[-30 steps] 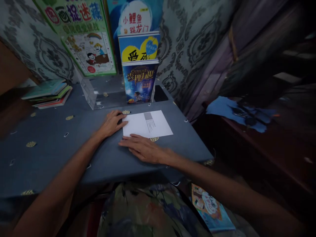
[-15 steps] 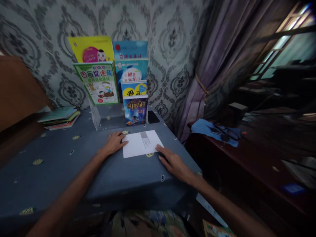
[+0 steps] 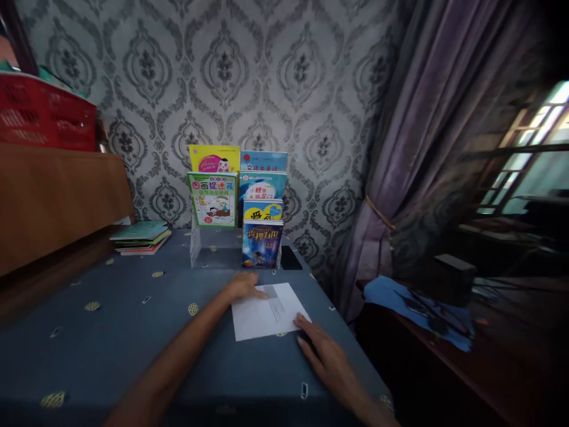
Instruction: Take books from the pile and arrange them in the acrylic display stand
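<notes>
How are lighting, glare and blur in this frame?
Head view: dim overall, brightest at the window; dark shadow at lower right; red basket blurred; fine print on the white paper too soft to read; large titles on upright books legible.

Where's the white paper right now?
Head view, lower middle: the white paper lies on the table between the left hand and the right hand, in front of the dark blue book.

The paper (image 3: 249,323) is white, with a grey block and grey printed lines. Blue-grey covers the bench (image 3: 111,332), dotted with pale-yellow pod motifs. The wallpaper (image 3: 262,83) carries dark-grey damask on lighter grey; the curtain (image 3: 400,142) is purple, its tie (image 3: 379,213) tan. The basket (image 3: 48,118) is red, the front book (image 3: 262,243) deep blue with gold lettering.
</notes>
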{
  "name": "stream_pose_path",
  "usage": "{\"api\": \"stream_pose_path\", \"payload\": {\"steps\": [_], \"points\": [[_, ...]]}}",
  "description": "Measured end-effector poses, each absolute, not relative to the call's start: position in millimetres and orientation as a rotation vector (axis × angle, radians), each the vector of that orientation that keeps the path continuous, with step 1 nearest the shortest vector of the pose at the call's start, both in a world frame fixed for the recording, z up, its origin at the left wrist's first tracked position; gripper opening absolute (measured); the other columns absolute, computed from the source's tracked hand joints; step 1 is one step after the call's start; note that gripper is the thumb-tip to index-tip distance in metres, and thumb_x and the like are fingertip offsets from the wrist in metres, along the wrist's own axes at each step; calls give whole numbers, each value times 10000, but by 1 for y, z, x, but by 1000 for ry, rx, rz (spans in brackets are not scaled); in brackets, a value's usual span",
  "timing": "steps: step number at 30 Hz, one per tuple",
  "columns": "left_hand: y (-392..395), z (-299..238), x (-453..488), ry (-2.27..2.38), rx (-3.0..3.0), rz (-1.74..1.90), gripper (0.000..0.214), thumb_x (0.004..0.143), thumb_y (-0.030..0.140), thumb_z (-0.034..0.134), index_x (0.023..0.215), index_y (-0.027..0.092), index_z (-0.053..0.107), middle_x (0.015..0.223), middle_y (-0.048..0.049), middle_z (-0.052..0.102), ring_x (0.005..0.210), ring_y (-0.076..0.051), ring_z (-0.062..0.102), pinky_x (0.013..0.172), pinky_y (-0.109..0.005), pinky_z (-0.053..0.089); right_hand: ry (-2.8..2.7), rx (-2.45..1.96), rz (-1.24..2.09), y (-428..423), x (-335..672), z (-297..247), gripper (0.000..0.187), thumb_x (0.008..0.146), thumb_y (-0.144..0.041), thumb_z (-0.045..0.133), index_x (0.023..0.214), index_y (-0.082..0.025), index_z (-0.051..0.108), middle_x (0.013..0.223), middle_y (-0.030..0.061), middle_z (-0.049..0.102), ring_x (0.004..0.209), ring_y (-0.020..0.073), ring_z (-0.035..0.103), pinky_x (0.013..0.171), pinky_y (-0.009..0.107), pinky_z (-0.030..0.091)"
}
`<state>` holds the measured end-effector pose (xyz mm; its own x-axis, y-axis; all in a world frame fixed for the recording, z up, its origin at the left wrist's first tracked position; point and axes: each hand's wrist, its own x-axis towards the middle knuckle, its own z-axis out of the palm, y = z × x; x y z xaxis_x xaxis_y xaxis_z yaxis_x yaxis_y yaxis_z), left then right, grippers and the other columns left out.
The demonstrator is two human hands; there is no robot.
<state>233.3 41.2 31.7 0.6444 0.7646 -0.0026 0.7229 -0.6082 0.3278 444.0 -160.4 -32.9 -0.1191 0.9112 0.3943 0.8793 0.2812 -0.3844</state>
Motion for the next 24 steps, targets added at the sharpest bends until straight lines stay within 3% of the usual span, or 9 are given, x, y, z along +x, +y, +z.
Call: {"api": "stream_pose_path", "payload": {"steps": [4, 9, 10, 12, 14, 15, 17, 19, 24], "points": [[43, 29, 232, 1110, 2457, 297, 359, 681, 379, 817, 674, 204, 503, 716, 9, 551, 753, -201, 579, 670, -292, 402, -1955, -1571, 100, -153, 449, -46, 460, 969, -373, 452, 1343, -193, 652, 1445, 140, 608, 1357, 303, 564, 1157, 523, 440], [35, 33, 215, 910, 2318, 514, 301, 753, 284, 679, 720, 216, 387, 728, 55, 438, 700, -121, 438, 637, -236, 343, -1565, -1603, 160, -135, 451, -44, 609, 882, -487, 551, 1398, -166, 583, 1497, 178, 552, 1369, 347, 543, 1078, 513, 513], [33, 36, 209, 876, 2295, 555, 286, 778, 305, 646, 737, 219, 376, 736, 56, 422, 701, -116, 419, 639, -231, 340, -1470, -1595, 223, -130, 449, -38, 639, 855, -522, 583, 1384, -164, 589, 1416, 183, 620, 1284, 357, 610, 998, 498, 565], [29, 43, 198, 812, 2239, 633, 279, 812, 362, 602, 759, 222, 366, 737, 57, 393, 697, -116, 388, 637, -229, 330, -1326, -1538, 450, -121, 442, -23, 667, 797, -593, 645, 1306, -163, 636, 1081, 142, 755, 913, 320, 732, 718, 421, 624], [27, 50, 188, 751, 2170, 707, 309, 813, 422, 605, 759, 220, 377, 726, 58, 381, 688, -117, 366, 630, -233, 312, -1219, -1412, 733, -113, 431, -6, 658, 742, -647, 703, 1176, -153, 697, 732, 45, 703, 535, 202, 607, 474, 320, 517], [27, 54, 183, 726, 2130, 742, 330, 806, 448, 620, 757, 217, 388, 721, 59, 379, 682, -116, 360, 625, -235, 304, -1157, -1333, 851, -109, 425, 3, 639, 713, -650, 744, 1112, -152, 718, 660, 14, 661, 467, 154, 527, 432, 284, 458], [26, 62, 176, 699, 2046, 791, 374, 793, 488, 654, 756, 213, 403, 719, 61, 385, 669, -111, 358, 615, -237, 296, -978, -1195, 1006, -103, 413, 17, 604, 653, -618, 828, 1040, -163, 736, 599, -18, 614, 440, 108, 448, 411, 243, 392], [28, 70, 170, 698, 1974, 819, 414, 792, 526, 672, 760, 214, 401, 715, 64, 390, 652, -104, 365, 600, -232, 299, -819, -1091, 1106, -97, 403, 27, 539, 600, -554, 896, 950, -168, 757, 641, 0, 642, 493, 111, 482, 424, 230, 396], [37, 81, 164, 704, 1888, 920, 489, 771, 588, 706, 748, 218, 387, 676, 73, 397, 604, -89, 366, 559, -216, 306, -763, -992, 1155, -84, 391, 29, 475, 567, -543, 923, 828, -174, 779, 797, 69, 742, 652, 170, 622, 555, 279, 530]]}}
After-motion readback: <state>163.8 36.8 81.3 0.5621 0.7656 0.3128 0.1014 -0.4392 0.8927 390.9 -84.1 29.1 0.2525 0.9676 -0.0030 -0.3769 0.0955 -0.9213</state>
